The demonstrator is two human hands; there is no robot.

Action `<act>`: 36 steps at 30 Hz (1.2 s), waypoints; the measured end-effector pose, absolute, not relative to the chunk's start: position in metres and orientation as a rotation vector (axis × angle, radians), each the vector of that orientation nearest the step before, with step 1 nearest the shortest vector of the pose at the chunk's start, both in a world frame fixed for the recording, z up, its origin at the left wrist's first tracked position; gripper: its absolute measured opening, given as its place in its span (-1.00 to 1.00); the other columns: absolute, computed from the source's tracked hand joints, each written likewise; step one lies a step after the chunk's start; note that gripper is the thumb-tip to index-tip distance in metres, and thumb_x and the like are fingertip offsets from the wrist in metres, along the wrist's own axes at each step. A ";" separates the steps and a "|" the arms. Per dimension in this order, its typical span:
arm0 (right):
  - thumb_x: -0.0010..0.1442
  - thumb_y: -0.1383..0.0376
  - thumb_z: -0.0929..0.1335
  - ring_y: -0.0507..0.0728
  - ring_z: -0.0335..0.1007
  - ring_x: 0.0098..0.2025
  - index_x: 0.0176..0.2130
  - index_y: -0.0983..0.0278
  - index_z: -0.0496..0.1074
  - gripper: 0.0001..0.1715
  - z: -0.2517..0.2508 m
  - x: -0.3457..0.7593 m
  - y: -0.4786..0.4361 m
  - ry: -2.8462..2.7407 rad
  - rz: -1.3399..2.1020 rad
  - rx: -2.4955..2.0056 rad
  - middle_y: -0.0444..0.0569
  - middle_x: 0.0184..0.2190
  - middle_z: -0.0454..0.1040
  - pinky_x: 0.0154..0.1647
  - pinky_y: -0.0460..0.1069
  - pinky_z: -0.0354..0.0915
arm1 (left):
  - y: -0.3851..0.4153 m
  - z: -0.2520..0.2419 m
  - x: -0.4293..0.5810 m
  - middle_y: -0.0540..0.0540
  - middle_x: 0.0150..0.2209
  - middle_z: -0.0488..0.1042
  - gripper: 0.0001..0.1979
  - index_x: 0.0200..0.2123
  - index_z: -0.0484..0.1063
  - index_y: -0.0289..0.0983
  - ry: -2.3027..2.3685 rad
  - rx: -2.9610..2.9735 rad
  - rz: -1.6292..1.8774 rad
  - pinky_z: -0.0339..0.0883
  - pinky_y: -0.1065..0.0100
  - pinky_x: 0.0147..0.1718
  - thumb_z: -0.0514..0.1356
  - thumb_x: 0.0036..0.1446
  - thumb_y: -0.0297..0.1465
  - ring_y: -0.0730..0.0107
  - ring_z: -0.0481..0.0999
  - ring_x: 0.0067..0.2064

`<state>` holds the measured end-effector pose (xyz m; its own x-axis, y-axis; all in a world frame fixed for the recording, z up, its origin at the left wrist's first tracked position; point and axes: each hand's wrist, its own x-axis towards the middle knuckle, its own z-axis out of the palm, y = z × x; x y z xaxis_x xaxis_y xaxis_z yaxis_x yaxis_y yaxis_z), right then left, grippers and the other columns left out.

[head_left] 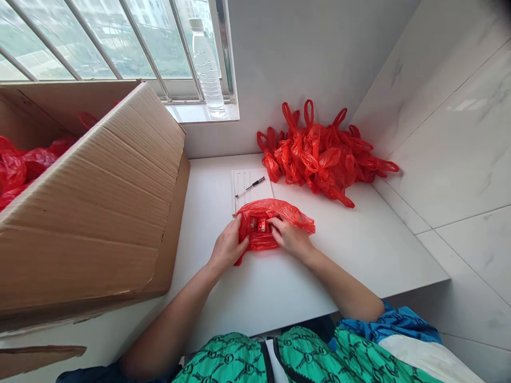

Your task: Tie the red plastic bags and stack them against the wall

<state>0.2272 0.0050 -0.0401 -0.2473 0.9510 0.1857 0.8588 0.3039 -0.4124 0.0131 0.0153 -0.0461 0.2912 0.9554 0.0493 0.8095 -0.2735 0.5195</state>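
Note:
A thin red plastic bag (263,246) lies spread open on the white table in front of me. Inside its opening sit small shiny red packets (262,224) with gold print, too small to read. My left hand (229,246) grips the bag's left edge between thumb and fingers. Over the opening's right side, my right hand (293,238) has its fingers bent together into the bag, their tips against the packets. What lies between those fingertips is hidden.
Knotted red bags (319,154) are heaped at the back right against the wall. Behind the open bag lies a notebook (251,178) with a pen (255,183) on it. A large cardboard box (99,213) with more red bags stands left. A water bottle (207,69) is on the windowsill.

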 end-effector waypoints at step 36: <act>0.35 0.13 0.24 0.20 0.51 -0.23 0.02 0.16 0.41 -0.67 -0.044 0.238 0.011 -1.735 0.590 -1.482 -0.04 -0.28 0.54 -0.14 0.12 0.45 | 0.014 -0.043 0.015 -0.16 -0.01 0.48 -0.25 0.33 0.08 -0.26 1.434 2.200 0.574 0.34 0.25 -0.17 0.03 0.02 -0.59 0.19 0.50 -0.11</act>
